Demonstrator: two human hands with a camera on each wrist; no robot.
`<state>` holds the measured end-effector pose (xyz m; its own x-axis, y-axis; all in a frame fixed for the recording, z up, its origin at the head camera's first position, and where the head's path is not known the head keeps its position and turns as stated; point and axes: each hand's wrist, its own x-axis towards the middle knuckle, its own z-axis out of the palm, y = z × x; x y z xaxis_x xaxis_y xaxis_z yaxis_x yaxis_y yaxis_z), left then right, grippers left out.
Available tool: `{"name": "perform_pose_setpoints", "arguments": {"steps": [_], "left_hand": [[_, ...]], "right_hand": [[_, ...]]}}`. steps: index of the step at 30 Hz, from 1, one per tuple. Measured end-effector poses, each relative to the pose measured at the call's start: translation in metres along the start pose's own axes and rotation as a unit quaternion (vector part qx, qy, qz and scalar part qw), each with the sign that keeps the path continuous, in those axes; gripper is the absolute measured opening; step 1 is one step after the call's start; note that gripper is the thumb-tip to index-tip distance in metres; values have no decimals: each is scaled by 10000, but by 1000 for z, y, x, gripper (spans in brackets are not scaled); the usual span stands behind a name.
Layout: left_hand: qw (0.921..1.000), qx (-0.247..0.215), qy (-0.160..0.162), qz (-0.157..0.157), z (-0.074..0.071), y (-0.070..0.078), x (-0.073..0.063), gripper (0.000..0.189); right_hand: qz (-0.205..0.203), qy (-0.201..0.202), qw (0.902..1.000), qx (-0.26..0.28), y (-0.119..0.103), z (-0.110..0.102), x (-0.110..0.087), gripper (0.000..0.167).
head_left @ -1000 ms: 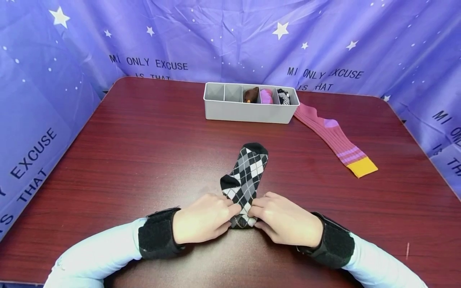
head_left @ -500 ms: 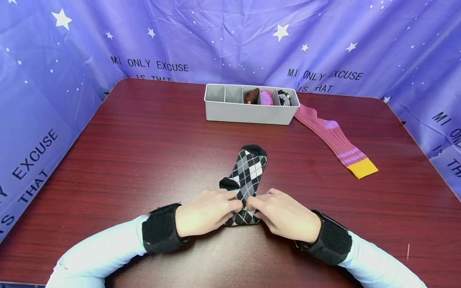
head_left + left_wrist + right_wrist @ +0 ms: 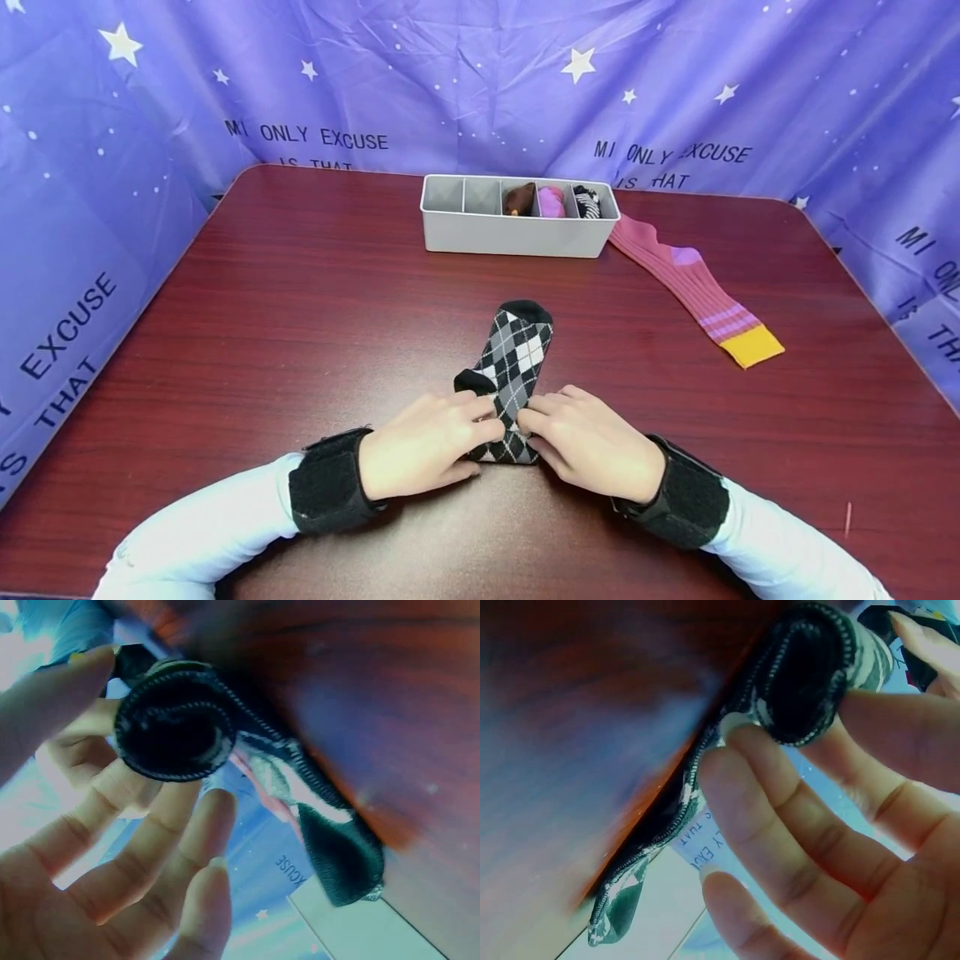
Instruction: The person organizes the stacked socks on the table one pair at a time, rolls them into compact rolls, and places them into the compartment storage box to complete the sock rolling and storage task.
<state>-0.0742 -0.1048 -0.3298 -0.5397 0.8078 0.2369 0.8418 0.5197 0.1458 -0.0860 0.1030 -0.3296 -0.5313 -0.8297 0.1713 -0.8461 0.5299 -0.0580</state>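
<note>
An argyle sock (image 3: 514,360) in black, white and grey lies on the table, its black toe pointing away from me and its near end rolled up. My left hand (image 3: 429,443) holds the left end of that roll. In the left wrist view the rolled end (image 3: 174,724) shows as a dark spiral, with the index fingertip against it. My right hand (image 3: 596,442) grips the roll's right end, seen in the right wrist view as a coiled edge (image 3: 802,679) between thumb and fingers. Both hands' knuckles hide part of the roll in the head view.
A grey divided box (image 3: 517,236) stands at the back, holding a brown bundle (image 3: 519,200), a pink bundle (image 3: 552,202) and a black-and-white striped bundle (image 3: 587,202). A long pink sock (image 3: 693,283) with a yellow cuff lies to its right. A purple curtain (image 3: 480,83) hangs behind the table.
The sock's near end has been rolled a little further away from me, so its flat part is shorter. Both hands have shifted slightly forward with the roll.
</note>
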Motion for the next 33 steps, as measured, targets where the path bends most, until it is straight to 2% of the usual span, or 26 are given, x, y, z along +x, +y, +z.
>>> {"name": "perform_pose_setpoints", "arguments": {"steps": [5, 10, 13, 16, 19, 22, 25, 29, 33], "left_hand": [[9999, 83, 93, -31, 4, 0, 1, 11], [9998, 166, 96, -80, 5, -1, 2, 6], [9997, 244, 22, -88, 5, -1, 2, 5], [9995, 280, -74, -82, 4, 0, 2, 6], [9990, 323, -283, -103, 3, 1, 1, 12], [9980, 391, -482, -140, 1, 2, 1, 21], [9981, 448, -400, -165, 1, 2, 1, 19], [9991, 325, -190, -171, 3, 1, 1, 10], [9989, -190, -380, -197, 1, 0, -1, 15]], "right_hand": [[-32, 219, 9997, 70, 1, 0, 0, 15], [-222, 411, 9987, 209, -1, -2, 1, 14], [-342, 340, 9986, 217, -2, -4, 0, 13], [-355, 199, 9991, 153, -4, -4, 0, 20], [-346, 91, 9994, 38, -5, -4, 0, 27], [-353, 118, 9993, -28, -5, -2, 1, 25], [-382, 198, 9991, -63, -5, -1, 0, 20], [-412, 209, 9989, 16, -4, -1, 0, 15], [-476, 87, 9979, 438, -5, -3, -1, 12]]}}
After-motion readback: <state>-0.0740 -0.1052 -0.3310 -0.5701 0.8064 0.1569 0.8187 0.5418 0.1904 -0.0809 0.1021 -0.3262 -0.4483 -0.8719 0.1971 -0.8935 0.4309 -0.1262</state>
